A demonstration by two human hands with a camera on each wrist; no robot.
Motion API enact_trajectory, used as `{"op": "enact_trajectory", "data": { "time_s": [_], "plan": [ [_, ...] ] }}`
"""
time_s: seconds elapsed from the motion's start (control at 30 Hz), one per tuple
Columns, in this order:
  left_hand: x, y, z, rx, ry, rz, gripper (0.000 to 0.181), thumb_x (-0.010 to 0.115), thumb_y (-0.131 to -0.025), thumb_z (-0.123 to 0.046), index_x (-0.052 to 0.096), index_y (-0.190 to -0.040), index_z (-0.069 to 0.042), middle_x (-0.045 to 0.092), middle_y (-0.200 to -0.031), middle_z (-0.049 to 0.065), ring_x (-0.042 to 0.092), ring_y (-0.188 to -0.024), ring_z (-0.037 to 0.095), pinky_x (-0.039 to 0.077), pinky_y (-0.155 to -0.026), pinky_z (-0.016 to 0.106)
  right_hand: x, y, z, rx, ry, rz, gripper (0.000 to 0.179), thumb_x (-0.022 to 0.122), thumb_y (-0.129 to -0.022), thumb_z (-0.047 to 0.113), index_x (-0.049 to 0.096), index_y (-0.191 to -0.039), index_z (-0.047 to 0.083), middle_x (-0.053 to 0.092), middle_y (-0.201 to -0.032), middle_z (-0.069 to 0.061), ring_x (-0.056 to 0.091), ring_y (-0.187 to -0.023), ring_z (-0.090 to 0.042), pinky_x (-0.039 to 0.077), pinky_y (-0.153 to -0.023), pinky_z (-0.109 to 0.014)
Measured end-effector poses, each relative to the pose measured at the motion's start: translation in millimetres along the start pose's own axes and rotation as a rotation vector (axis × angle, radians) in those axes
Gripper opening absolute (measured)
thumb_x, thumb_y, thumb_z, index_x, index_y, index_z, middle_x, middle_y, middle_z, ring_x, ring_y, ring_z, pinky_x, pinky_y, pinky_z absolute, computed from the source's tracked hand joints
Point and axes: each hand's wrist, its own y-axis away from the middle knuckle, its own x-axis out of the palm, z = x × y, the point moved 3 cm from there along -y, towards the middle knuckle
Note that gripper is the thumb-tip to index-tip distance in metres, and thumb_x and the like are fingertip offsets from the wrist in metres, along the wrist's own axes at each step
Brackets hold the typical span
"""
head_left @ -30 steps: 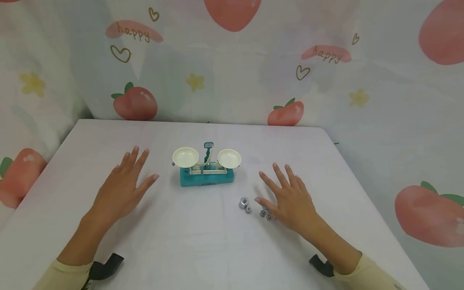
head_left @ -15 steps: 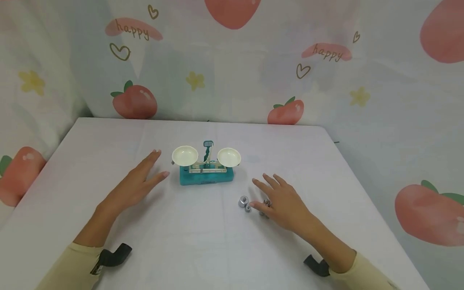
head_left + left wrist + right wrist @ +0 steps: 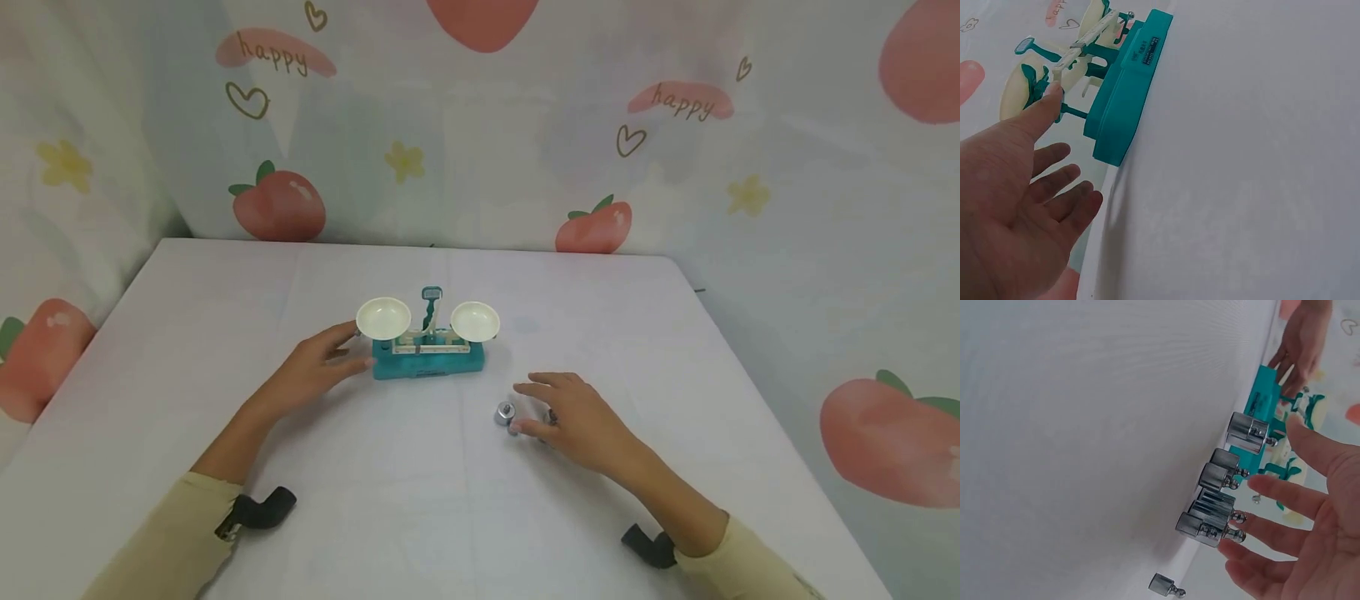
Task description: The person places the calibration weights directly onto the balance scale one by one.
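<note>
A teal balance scale with two cream pans stands on the table; its left pan and right pan hold nothing. My left hand is at the scale's left end, fingers loosely spread, the fingertips right by the left pan and base. In the left wrist view the scale's base lies beyond the thumb. My right hand hovers over several metal weights, its fingers relaxed around nothing. A larger weight shows left of the thumb. The right wrist view shows several knobbed weights near the fingertips.
A white cloth covers the table. Behind it hangs a curtain printed with peaches, hearts and flowers. One small weight lies apart from the others in the right wrist view. Black wrist mounts stick out from both sleeves.
My left hand has moved right and come up to the scale's left end. The right hand has shifted slightly left and lower over the weights, its fingers bending a little more.
</note>
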Motion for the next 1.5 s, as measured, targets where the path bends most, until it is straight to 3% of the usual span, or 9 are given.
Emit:
{"op": "enact_trajectory", "data": {
  "time_s": [0.17, 0.5, 1.0, 1.5],
  "plan": [
    [7.2, -9.4, 2.8, -0.012, 0.066, 0.002, 0.079, 0.082, -0.092, -0.031, 0.044, -0.156, -0.008, 0.045, -0.158, 0.016, 0.045, -0.141, 0.04, 0.045, -0.11, 0.051, 1, -4.5, 3, 0.0, -0.016, 0.027, 0.049, 0.082, -0.09, 0.04, 0.073, -0.131, 0.014, 0.065, -0.136, -0.01, 0.055, -0.129, -0.034, 0.046, -0.108, -0.053],
    [12.3, -18.4, 2.5, -0.025, 0.056, -0.017, 0.077, 0.089, -0.084, -0.023, 0.052, -0.15, -0.007, 0.059, -0.145, 0.016, 0.054, -0.134, 0.037, 0.043, -0.11, 0.055, 2, -14.6, 10, -0.026, -0.016, 0.047, 0.04, 0.085, -0.087, 0.033, 0.077, -0.121, 0.014, 0.07, -0.12, -0.001, 0.061, -0.114, -0.027, 0.051, -0.099, -0.046],
    [17.7, -20.4, 6.0, -0.028, 0.038, -0.021, 0.077, 0.091, -0.082, -0.017, 0.054, -0.147, 0.0, 0.059, -0.144, 0.019, 0.055, -0.133, 0.038, 0.045, -0.11, 0.052, 7, -26.2, 4, 0.051, -0.202, 0.081, 0.029, 0.088, -0.084, 0.019, 0.078, -0.111, 0.017, 0.069, -0.097, 0.011, 0.061, -0.095, -0.016, 0.053, -0.076, -0.033],
    [21.0, -21.9, 8.3, -0.03, 0.052, -0.013, 0.078, 0.09, -0.083, -0.019, 0.052, -0.148, 0.001, 0.055, -0.148, 0.02, 0.051, -0.137, 0.039, 0.042, -0.112, 0.052, 11, -29.5, 2, 0.077, -0.261, 0.084, 0.025, 0.089, -0.082, 0.016, 0.078, -0.104, 0.017, 0.067, -0.089, 0.009, 0.059, -0.087, -0.014, 0.052, -0.072, -0.032]
  ]
}}
